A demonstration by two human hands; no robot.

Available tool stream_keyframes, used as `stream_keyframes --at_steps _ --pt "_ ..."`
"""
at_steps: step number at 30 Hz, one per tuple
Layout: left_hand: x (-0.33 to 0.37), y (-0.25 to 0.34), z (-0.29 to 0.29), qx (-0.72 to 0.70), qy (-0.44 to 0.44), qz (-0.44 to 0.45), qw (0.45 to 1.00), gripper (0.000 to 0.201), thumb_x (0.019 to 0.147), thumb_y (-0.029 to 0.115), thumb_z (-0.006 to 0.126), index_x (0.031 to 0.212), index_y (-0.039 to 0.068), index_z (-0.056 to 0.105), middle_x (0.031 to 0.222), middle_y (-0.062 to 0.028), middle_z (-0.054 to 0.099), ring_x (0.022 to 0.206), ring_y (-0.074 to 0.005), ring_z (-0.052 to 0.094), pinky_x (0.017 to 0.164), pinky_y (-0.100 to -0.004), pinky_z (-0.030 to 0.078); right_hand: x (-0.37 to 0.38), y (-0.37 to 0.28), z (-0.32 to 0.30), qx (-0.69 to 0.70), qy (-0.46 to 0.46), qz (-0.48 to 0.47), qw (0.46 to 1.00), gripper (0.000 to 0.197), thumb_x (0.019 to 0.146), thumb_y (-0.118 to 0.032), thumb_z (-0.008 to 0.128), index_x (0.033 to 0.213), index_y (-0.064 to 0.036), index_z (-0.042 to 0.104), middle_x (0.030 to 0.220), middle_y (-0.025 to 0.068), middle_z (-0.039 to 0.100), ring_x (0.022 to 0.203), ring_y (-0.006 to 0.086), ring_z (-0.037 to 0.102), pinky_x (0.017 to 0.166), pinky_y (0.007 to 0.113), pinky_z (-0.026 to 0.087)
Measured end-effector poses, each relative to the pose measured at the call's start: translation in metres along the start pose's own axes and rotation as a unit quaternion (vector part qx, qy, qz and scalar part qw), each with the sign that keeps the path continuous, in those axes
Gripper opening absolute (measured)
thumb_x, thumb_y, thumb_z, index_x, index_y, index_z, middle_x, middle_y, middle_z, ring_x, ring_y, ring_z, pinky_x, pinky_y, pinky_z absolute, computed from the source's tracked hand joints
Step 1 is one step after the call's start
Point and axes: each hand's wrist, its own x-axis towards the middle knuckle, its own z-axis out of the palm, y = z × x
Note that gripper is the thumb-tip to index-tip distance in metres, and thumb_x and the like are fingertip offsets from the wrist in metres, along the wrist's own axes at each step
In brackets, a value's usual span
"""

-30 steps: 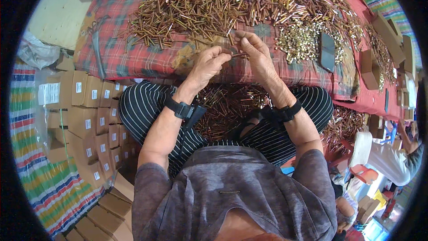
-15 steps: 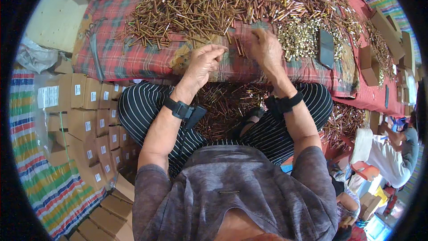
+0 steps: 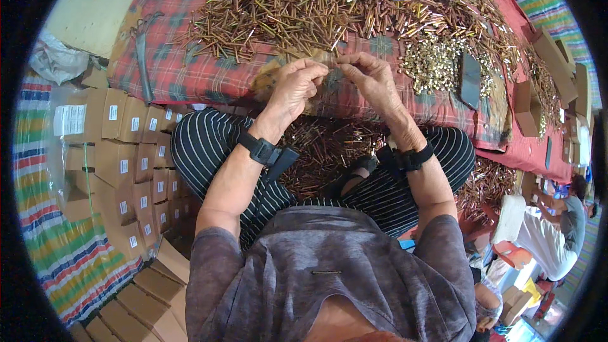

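Note:
My left hand (image 3: 295,90) is closed in a pinch above the near part of a red plaid cloth (image 3: 209,82). Close beside it, fingertips nearly meeting, my right hand (image 3: 375,81) also pinches. What they hold between them is too small to make out. Beyond my hands lies a large heap of slim, brassy metal rods (image 3: 291,12), like bolts or pins. To the right of my right hand is a pile of small, shiny gold-coloured metal pieces (image 3: 430,66). A dark phone (image 3: 469,81) rests on that pile's right side.
Cardboard boxes (image 3: 115,161) stand stacked at my left. A dark curved metal tool (image 3: 142,66) lies on the cloth's left end. More rods (image 3: 316,152) lie below, between my legs. Open cartons (image 3: 527,111) stand at the right, and another person (image 3: 557,228) sits farther right.
My right hand has come left, from beside the small gold pieces, to meet my left hand. My left hand stays nearly in place, still pinched. The view has shifted slightly.

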Motion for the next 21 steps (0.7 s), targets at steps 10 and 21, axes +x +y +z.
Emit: stream_keyframes --at_steps 10,21 --pt "0.001 0.002 -0.004 -0.007 -0.011 -0.046 0.999 0.005 0.079 0.005 0.059 0.080 0.001 0.058 0.065 0.0000 0.051 0.046 -0.0007 0.036 0.040 -0.0134 0.025 -0.010 -0.004 0.012 -0.023 -0.025 -0.019 0.999 0.011 0.084 -0.005 0.060 0.094 -0.0003 0.060 0.081 0.0010 0.061 0.071 0.0060 0.052 0.061 0.021 0.044" --pt "0.000 -0.005 -0.002 0.083 -0.001 -0.003 0.997 0.005 0.075 0.005 0.058 0.071 0.006 0.057 0.062 0.0029 0.050 0.048 -0.0006 0.037 0.040 -0.0149 0.024 -0.014 -0.006 0.019 -0.259 -0.003 0.115 0.959 0.020 0.084 -0.019 0.062 0.086 0.0007 0.058 0.075 0.0190 0.059 0.067 0.0290 0.059 0.059 0.035 0.046"
